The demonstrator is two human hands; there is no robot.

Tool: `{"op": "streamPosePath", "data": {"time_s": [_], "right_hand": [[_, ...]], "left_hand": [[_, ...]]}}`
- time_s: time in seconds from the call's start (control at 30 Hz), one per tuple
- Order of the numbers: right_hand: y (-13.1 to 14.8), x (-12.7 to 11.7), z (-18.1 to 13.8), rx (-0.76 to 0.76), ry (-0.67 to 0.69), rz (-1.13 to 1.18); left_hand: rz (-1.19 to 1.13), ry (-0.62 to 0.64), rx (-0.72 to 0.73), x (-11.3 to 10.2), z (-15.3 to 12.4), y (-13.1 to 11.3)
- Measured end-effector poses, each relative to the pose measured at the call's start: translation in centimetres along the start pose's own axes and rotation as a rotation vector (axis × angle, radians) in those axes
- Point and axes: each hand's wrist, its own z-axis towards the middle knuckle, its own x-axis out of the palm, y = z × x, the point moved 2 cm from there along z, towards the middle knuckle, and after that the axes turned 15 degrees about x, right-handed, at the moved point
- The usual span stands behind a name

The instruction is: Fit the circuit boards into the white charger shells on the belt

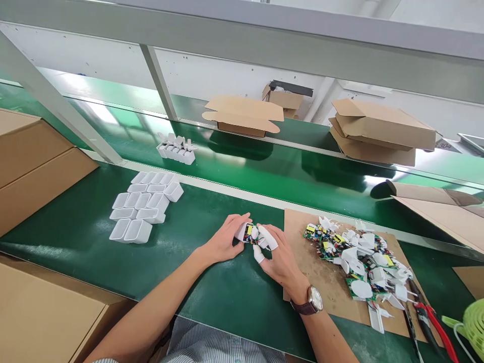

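Note:
In front of me, my left hand (225, 239) is closed around a small white plastic case (240, 232). My right hand (279, 259), with white covers on thumb and finger, pinches a small circuit board (250, 234) with yellow and white parts. The board lies at the case's open end, seemingly partly inside; the fingers hide how deep. Left of my hands, several open white cases (138, 231) are grouped in rows. To the right, a pile of circuit boards with white plug parts (361, 288) covers a cardboard sheet (313, 287).
Red-handled pliers (434, 322) and tweezers (412, 333) lie at the sheet's right edge, near a green coil (474, 325). Filled white cases (177, 151) stand on the green conveyor (234, 176). Cardboard boxes (45, 307) flank the left side; flattened cartons (381, 131) lie beyond the conveyor.

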Motion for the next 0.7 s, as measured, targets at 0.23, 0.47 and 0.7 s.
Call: {"op": "streamPosePath", "data": {"time_s": [0.23, 0.47, 0.7], "right_hand": [[0.3, 0.3, 0.0, -0.016, 0.012, 0.025], [-0.2, 0.5, 0.0, 0.143, -0.031, 0.166], [-1.7, 1.0, 0.4, 0.053, -0.038, 0.237]], "left_hand": [[-0.055, -0.006, 0.039, 0.8, -0.1, -0.1], [0.010, -0.028, 0.019, 1.1, -0.8, 0.8], [-0.177, -0.128, -0.058, 0.2, 0.2, 0.4]]}}
